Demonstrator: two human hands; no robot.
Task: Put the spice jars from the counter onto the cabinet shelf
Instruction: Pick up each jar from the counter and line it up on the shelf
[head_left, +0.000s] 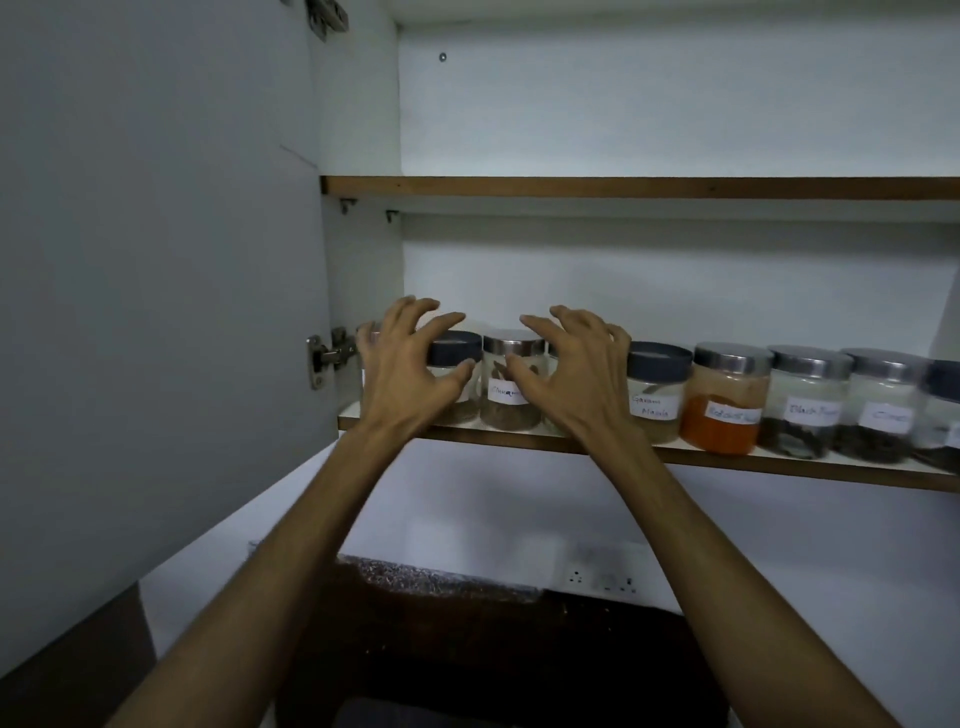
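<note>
A row of clear spice jars stands along the front of the lower cabinet shelf (779, 460). My left hand (408, 364) hovers with spread fingers in front of a dark-lidded jar (454, 349) near the shelf's left end. My right hand (576, 371) is also spread, just right of a silver-lidded cinnamon jar (511, 384), and covers another jar behind it. Neither hand grips a jar. Further right stand a garam masala jar (657, 389), a jar of orange-red powder (724, 400), a black pepper jar (805, 402) and a cloves jar (880, 408).
The open cabinet door (156, 312) stands at the left, held by a metal hinge (327, 356). The upper shelf (623, 187) runs above the jars. Below are a white wall with a socket (605, 577) and a dark counter (493, 649).
</note>
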